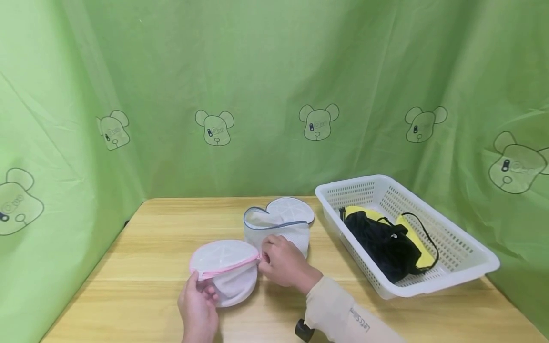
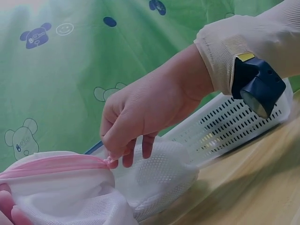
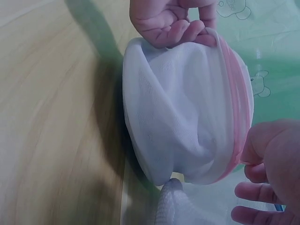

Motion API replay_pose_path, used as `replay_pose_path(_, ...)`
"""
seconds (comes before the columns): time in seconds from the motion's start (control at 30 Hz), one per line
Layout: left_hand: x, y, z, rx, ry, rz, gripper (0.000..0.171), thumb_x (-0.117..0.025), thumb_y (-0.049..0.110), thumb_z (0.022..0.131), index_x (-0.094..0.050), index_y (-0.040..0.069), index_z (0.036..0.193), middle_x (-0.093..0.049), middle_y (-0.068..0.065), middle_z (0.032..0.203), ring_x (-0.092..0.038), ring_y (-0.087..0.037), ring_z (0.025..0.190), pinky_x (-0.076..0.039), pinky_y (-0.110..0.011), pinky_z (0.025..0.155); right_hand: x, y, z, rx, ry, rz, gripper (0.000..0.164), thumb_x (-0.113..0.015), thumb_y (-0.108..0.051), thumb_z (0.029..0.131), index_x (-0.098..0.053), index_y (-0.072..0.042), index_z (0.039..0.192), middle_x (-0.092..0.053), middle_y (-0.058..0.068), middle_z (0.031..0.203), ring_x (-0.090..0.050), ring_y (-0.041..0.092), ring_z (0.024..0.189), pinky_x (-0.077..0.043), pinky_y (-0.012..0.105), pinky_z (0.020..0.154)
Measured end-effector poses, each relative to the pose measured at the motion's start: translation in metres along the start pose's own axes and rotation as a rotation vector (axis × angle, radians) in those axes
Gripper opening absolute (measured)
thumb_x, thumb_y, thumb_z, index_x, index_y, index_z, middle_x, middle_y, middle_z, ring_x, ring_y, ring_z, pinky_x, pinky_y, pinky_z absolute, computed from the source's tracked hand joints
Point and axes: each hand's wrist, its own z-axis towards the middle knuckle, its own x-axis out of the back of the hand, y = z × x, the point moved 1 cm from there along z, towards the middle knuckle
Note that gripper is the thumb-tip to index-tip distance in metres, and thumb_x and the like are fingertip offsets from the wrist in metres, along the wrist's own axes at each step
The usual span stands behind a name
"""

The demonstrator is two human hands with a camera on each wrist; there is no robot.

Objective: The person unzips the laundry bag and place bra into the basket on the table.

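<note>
A round white mesh laundry bag with a pink zipper (image 1: 231, 286) stands on the table, its lid lying down along the zipper line. My left hand (image 1: 198, 305) pinches the bag's rim at the left end of the zipper. At the zipper's right end, my right hand (image 1: 285, 262) pinches the pink zipper end between thumb and forefinger; in the left wrist view the other fingers of that right hand (image 2: 150, 110) hang loosely below. Behind it stands a second mesh laundry bag with dark blue trim (image 1: 279, 233), its lid folded back, partly hidden by my right hand.
To the right, a white perforated plastic basket (image 1: 454, 281) holds a black cloth item with thin straps (image 1: 381, 247) and yellow pieces (image 1: 422, 247). The wooden table (image 1: 141, 267) meets a green curtain (image 1: 266, 162) at its back and sides.
</note>
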Motion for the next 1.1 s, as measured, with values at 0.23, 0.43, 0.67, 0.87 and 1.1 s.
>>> replay_pose_path(0.23, 0.0013, -0.0008, 0.002, -0.017, 0.034, -0.016, 0.022, -0.041, 0.024, 0.104, -0.044, 0.004, 0.114, -0.051, 0.003, 0.082, -0.046, -0.004, 0.059, -0.042, -0.016, 0.051, 0.0014, 0.0029, 0.0007, -0.017, 0.0, 0.016, 0.015, -0.059, -0.012, 0.073, -0.048, -0.017, 0.064, -0.057, 0.002, 0.089, -0.052, 0.019, 0.078, -0.047, 0.033, 0.069)
replay_pose_path(0.43, 0.0028, -0.0011, 0.0023, -0.037, 0.045, -0.033, 0.023, -0.041, 0.024, 0.104, -0.045, 0.004, 0.116, -0.051, 0.004, 0.082, -0.044, -0.004, 0.059, -0.041, -0.016, 0.051, 0.0017, 0.0046, 0.0012, -0.037, -0.003, 0.017, 0.018, -0.06, -0.012, 0.074, -0.046, -0.017, 0.063, -0.06, 0.004, 0.095, -0.055, 0.021, 0.084, -0.048, 0.034, 0.072)
replay_pose_path(0.67, 0.0032, 0.0009, 0.0032, -0.035, 0.052, -0.04, 0.022, -0.041, 0.023, 0.104, -0.045, 0.004, 0.116, -0.051, 0.004, 0.081, -0.044, -0.004, 0.06, -0.04, -0.017, 0.052, 0.0, 0.0073, 0.0007, -0.016, 0.036, 0.016, 0.019, -0.061, -0.013, 0.073, -0.045, -0.016, 0.063, -0.059, 0.003, 0.091, -0.054, 0.02, 0.08, -0.047, 0.032, 0.069)
replay_pose_path(0.87, 0.0041, 0.0043, 0.0045, -0.029, 0.056, -0.061, 0.021, -0.04, 0.022, 0.104, -0.045, 0.005, 0.116, -0.052, 0.004, 0.081, -0.044, -0.004, 0.06, -0.041, -0.017, 0.051, -0.0002, 0.0085, 0.0004, -0.033, 0.047, 0.019, 0.018, -0.062, -0.014, 0.073, -0.046, -0.016, 0.064, -0.057, 0.003, 0.089, -0.053, 0.02, 0.078, -0.046, 0.031, 0.067)
replay_pose_path(1.1, 0.0059, 0.0085, 0.0057, -0.029, 0.066, -0.076, 0.02, -0.04, 0.021, 0.104, -0.046, 0.004, 0.114, -0.052, 0.005, 0.078, -0.043, -0.004, 0.06, -0.04, -0.017, 0.052, -0.0011, 0.0105, 0.0009, -0.063, 0.067, 0.042, 0.018, -0.062, -0.011, 0.071, -0.046, -0.015, 0.063, -0.055, 0.004, 0.086, -0.051, 0.019, 0.076, -0.045, 0.029, 0.065)
